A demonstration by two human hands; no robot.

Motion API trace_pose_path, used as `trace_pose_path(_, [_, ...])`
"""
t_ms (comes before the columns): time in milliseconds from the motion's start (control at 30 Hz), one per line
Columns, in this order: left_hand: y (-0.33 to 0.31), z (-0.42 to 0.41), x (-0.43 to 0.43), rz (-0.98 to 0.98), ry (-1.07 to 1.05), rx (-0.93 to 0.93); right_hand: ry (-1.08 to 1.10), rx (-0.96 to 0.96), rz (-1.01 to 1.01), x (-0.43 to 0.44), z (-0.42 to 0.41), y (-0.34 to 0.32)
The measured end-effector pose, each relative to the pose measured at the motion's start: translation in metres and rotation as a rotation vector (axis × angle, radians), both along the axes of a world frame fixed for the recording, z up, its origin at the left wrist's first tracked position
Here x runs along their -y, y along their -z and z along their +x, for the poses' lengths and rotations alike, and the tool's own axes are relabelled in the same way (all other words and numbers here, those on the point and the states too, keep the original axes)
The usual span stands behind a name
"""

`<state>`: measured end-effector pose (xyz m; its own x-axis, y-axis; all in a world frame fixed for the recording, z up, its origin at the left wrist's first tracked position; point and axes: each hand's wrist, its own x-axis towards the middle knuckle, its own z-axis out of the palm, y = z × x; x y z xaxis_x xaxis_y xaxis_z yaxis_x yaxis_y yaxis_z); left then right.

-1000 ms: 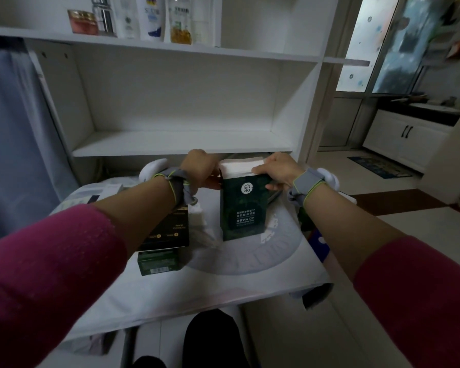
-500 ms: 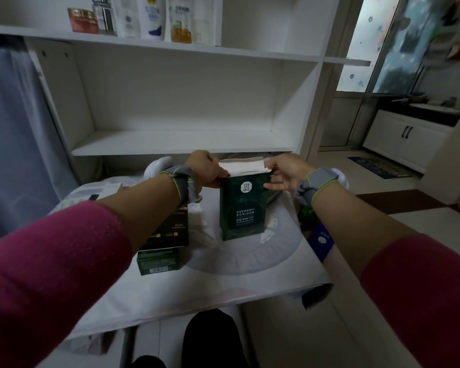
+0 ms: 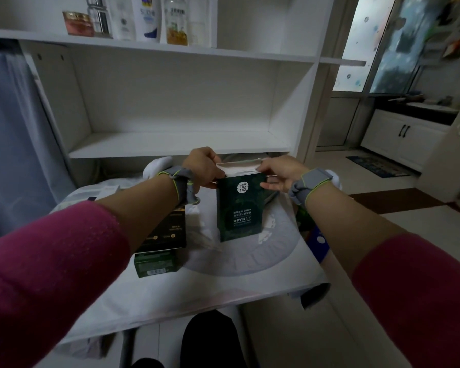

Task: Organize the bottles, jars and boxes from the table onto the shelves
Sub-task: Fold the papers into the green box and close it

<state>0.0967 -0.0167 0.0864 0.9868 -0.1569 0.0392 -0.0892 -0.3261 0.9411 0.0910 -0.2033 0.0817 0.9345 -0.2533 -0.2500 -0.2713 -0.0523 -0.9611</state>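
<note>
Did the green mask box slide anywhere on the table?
No. The green mask box stays put, its base on the same spot of the grey circle.

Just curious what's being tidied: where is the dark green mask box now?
In the head view, the mask box stands upright on the table, right of the black box, left hand and right hand pinching its top flap.

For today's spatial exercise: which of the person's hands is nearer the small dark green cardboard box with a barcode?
Left. The left hand, gripping the tall green mask box, is just beyond the small dark green cardboard box; the right hand is farther right.
</note>
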Motion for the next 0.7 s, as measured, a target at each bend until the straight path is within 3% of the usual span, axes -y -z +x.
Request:
trace_pose_path(267, [0.001,-0.004,0.003,-0.002,0.014,0.054,-0.047,0.047,-0.156,-0.005,0.002,0.001])
trace_pose_path(467, [0.006,-0.002,0.004,0.085,0.016,0.147,-0.073,0.042,-0.023,-0.003,-0.008,-0.003])
trace_pose_path(700, [0.010,0.002,0.003,0.226,-0.017,0.241,-0.130,0.105,-0.088,-0.001,-0.011,0.002])
